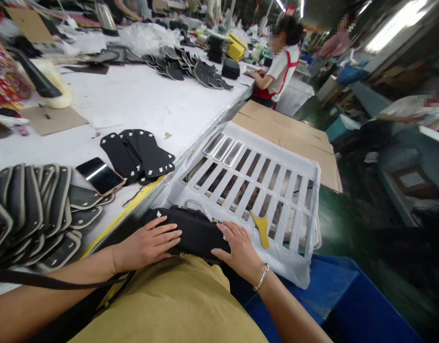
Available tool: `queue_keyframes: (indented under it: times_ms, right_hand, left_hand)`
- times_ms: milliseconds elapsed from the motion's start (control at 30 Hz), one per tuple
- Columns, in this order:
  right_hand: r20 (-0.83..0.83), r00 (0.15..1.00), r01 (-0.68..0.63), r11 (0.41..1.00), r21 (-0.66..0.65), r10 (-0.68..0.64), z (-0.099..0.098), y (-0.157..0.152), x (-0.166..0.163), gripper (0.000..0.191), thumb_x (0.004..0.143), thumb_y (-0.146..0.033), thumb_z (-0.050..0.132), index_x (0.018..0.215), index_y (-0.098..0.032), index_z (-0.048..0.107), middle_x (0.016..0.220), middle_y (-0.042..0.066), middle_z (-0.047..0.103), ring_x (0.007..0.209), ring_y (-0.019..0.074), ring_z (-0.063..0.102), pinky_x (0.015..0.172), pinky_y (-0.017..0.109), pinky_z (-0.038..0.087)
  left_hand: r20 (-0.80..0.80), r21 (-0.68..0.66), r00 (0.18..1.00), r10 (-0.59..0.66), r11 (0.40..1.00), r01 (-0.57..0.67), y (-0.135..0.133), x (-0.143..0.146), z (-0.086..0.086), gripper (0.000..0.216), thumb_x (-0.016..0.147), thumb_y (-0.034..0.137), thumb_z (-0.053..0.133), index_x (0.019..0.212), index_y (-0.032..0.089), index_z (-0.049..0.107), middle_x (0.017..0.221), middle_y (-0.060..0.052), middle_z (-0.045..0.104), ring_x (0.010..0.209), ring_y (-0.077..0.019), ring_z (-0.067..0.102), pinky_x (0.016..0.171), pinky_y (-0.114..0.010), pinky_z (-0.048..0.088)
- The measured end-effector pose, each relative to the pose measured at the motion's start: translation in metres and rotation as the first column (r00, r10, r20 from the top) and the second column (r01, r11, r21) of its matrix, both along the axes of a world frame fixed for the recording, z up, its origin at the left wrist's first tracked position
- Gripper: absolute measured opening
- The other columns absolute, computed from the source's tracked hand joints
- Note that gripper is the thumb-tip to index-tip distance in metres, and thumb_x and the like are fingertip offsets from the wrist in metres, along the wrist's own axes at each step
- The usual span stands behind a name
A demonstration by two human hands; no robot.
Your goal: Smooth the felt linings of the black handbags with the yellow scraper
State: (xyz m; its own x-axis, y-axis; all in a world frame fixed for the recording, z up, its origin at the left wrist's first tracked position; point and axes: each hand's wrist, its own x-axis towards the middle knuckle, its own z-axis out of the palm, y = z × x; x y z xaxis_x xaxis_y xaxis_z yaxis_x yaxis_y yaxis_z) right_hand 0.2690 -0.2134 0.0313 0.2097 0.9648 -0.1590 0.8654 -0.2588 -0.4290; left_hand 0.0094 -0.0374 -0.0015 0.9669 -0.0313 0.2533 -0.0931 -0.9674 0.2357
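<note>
A black bag (198, 234) with small metal fittings and a pale wrapped handle lies against my front, by the table edge. My left hand (148, 242) rests on its left part, fingers stretched out flat. On its right end lies my right hand (239, 247), thumb and fingers apart, a bangle on the wrist. A yellow Y-shaped tool (261, 228) is on the white slotted tray (276, 202) just right of that hand. Several black padded pieces (143, 155) with white tabs lie on the table beyond my left hand.
Stacked dark pieces with light edges (34, 214) and a phone (100, 176) lie on the white table (148, 105) at left. Framed metal plates (223, 148) sit in the tray's far corner. Behind it is cardboard (287, 136); a blue bin (334, 290) stands below right. A co-worker (280, 66) works further along.
</note>
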Motion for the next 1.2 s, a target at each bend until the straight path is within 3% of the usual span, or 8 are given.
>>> queue_keyframes:
  times_ms: [100, 233, 300, 367, 533, 800, 1000, 1200]
  right_hand:
    - [0.123, 0.987, -0.081, 0.984, -0.156, 0.101, 0.006, 0.023, -0.003, 0.067, 0.071, -0.049, 0.066, 0.130, -0.025, 0.048, 0.134, 0.012, 0.049, 0.126, 0.0346, 0.039, 0.102, 0.060, 0.025]
    - [0.097, 0.973, -0.184, 0.959, -0.217, 0.209, 0.004, 0.058, -0.015, 0.072, 0.069, -0.053, 0.067, 0.132, -0.025, 0.046, 0.132, 0.013, 0.051, 0.123, 0.0343, 0.043, 0.101, 0.059, 0.025]
    - [0.058, 0.969, -0.221, 0.951, -0.217, 0.239, 0.002, 0.075, -0.026, 0.074, 0.070, -0.052, 0.066, 0.134, -0.024, 0.043, 0.132, 0.013, 0.051, 0.122, 0.0336, 0.045, 0.101, 0.057, 0.027]
    - [0.023, 0.965, -0.250, 0.943, -0.218, 0.261, 0.000, 0.092, -0.039, 0.074, 0.071, -0.051, 0.066, 0.136, -0.023, 0.041, 0.132, 0.014, 0.051, 0.121, 0.0330, 0.046, 0.100, 0.055, 0.029]
    - [-0.029, 0.955, -0.294, 0.931, -0.218, 0.295, -0.007, 0.127, -0.071, 0.076, 0.076, -0.052, 0.060, 0.138, -0.017, 0.035, 0.130, 0.016, 0.052, 0.118, 0.0305, 0.049, 0.096, 0.047, 0.036]
    - [-0.120, 0.959, -0.278, 0.939, -0.203, 0.257, -0.016, 0.148, -0.078, 0.055, 0.082, -0.055, 0.049, 0.123, -0.019, 0.052, 0.112, 0.012, 0.065, 0.098, 0.0257, 0.063, 0.080, 0.036, 0.047]
    - [-0.143, 0.959, -0.274, 0.927, -0.257, 0.243, -0.013, 0.147, -0.069, 0.047, 0.092, -0.048, 0.032, 0.119, -0.018, 0.055, 0.109, 0.012, 0.066, 0.099, 0.0255, 0.062, 0.082, 0.036, 0.046]
    - [-0.186, 0.954, -0.280, 0.917, -0.285, 0.234, -0.004, 0.116, -0.036, 0.045, 0.092, -0.046, 0.034, 0.127, -0.024, 0.051, 0.120, 0.007, 0.062, 0.107, 0.0221, 0.058, 0.092, 0.034, 0.042]
  left_hand:
    - [0.017, -0.115, 0.948, 0.319, 0.942, -0.315, 0.005, -0.018, -0.007, 0.040, 0.085, 0.031, 0.058, 0.124, 0.023, 0.054, 0.131, -0.008, 0.054, 0.125, -0.0252, 0.043, 0.111, -0.049, 0.024]
    - [-0.189, -0.450, 0.696, 0.693, 0.568, -0.689, 0.005, -0.024, -0.017, 0.067, 0.080, 0.043, 0.059, 0.137, 0.017, 0.037, 0.138, -0.014, 0.044, 0.125, -0.0298, 0.043, 0.104, -0.049, 0.034]
    - [-0.324, -0.597, 0.637, 0.699, 0.371, -0.711, 0.004, -0.021, -0.019, 0.072, 0.077, 0.044, 0.061, 0.138, 0.016, 0.034, 0.137, -0.015, 0.044, 0.123, -0.0303, 0.045, 0.103, -0.049, 0.035]
    - [-0.380, -0.691, 0.637, 0.671, 0.252, -0.677, 0.003, -0.016, -0.020, 0.071, 0.075, 0.042, 0.063, 0.136, 0.017, 0.036, 0.137, -0.014, 0.045, 0.124, -0.0301, 0.044, 0.105, -0.048, 0.031]
    - [-0.376, -0.789, 0.647, 0.663, 0.136, -0.599, 0.004, -0.010, -0.022, 0.068, 0.073, 0.038, 0.062, 0.132, 0.015, 0.038, 0.135, -0.013, 0.046, 0.124, -0.0283, 0.042, 0.107, -0.045, 0.028]
    - [-0.362, -0.801, 0.669, 0.649, 0.152, -0.580, 0.015, -0.007, -0.011, 0.043, 0.080, 0.043, 0.054, 0.114, 0.017, 0.051, 0.108, -0.008, 0.062, 0.099, -0.0241, 0.059, 0.089, -0.037, 0.045]
    - [-0.456, -0.582, 0.622, 0.636, 0.315, -0.750, 0.042, 0.010, -0.002, 0.032, 0.073, 0.045, 0.059, 0.085, 0.017, 0.058, 0.076, -0.003, 0.064, 0.074, -0.0226, 0.060, 0.067, -0.031, 0.045]
    - [-0.460, -0.572, 0.704, 0.542, 0.425, -0.701, 0.051, 0.019, 0.006, 0.028, 0.070, 0.034, 0.059, 0.093, 0.019, 0.062, 0.085, -0.002, 0.066, 0.080, -0.0210, 0.060, 0.074, -0.029, 0.044]
